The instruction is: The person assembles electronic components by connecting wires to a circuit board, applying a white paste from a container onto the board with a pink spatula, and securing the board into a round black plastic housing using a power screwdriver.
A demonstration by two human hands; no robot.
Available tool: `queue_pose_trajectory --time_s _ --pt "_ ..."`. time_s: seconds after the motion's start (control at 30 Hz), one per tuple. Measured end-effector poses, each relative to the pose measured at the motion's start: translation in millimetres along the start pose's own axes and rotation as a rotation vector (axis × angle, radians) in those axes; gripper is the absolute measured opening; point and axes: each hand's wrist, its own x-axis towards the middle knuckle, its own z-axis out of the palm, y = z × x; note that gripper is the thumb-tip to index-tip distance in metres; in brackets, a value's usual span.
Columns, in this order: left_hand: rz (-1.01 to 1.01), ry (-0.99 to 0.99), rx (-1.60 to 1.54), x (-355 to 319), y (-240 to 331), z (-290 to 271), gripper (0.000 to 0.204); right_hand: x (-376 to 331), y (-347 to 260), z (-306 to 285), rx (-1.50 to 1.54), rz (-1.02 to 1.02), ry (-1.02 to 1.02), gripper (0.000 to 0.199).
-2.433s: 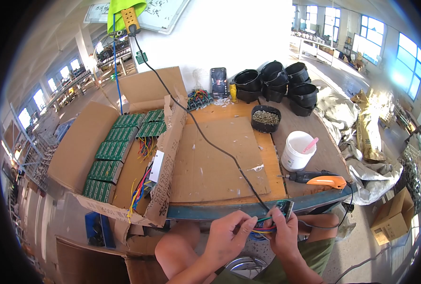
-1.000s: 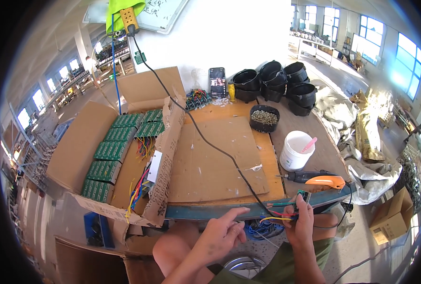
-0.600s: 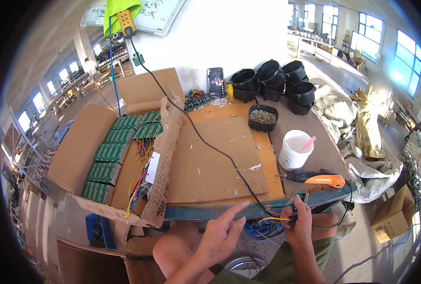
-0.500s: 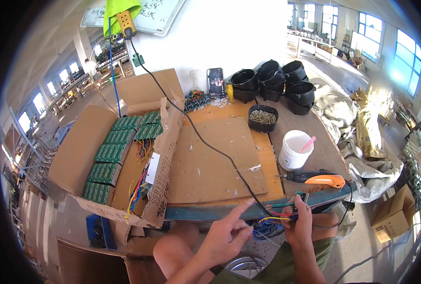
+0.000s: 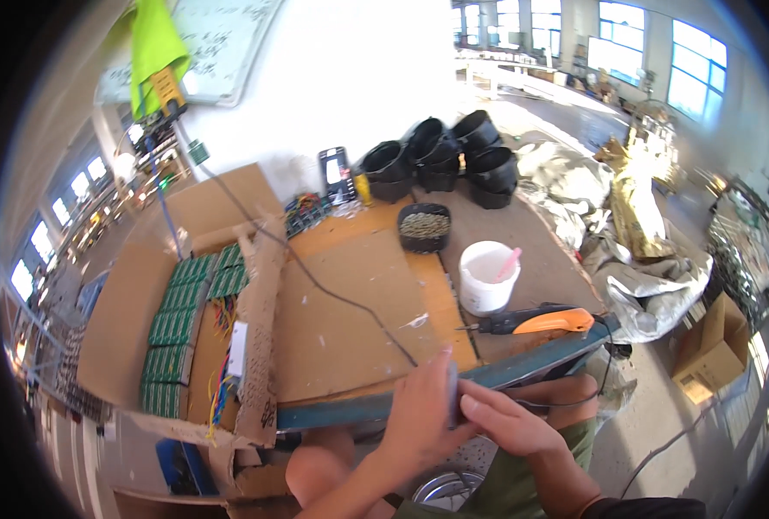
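Note:
My left hand and my right hand are together just in front of the table's near edge, over my lap. Both have their fingers closed. Between them a thin greyish edge of a flat piece shows; the rest is hidden by the fingers and blurred. The circuit board with coloured wires seen earlier in my right hand cannot be made out now. A black cord runs down across the cardboard sheet toward my left hand. The orange and black power tool lies beyond my right hand.
An open carton at left holds rows of green circuit boards and coloured wires. On the table stand a white tub, a black bowl of small metal parts, stacked black cups and a phone. White sacks lie at right.
My two hands have come together, the left no longer pointing out. The board and wires have gone from sight between them. The view has swung, shifting the table things left.

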Motion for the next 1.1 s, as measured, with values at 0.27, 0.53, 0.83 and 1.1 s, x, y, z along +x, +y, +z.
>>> queue_pose_trajectory --time_s 0.27,0.53,0.83,1.1 --pt "-0.158 -0.005 -0.506 34 -12 -2 0.074 41 -94 -97 -1.025 -0.584 0.781 0.029" --pt "-0.351 0.054 -0.611 81 -34 39 0.062 110 -118 -153 -1.502 -0.421 0.540 0.018" --pt "-0.289 -0.032 -0.510 83 -44 46 0.062 133 -125 -150 -1.617 -0.554 0.328 0.015" --pt "-0.258 -0.075 -0.674 94 -41 63 0.060 133 -132 -137 -1.195 -0.266 0.263 0.019"
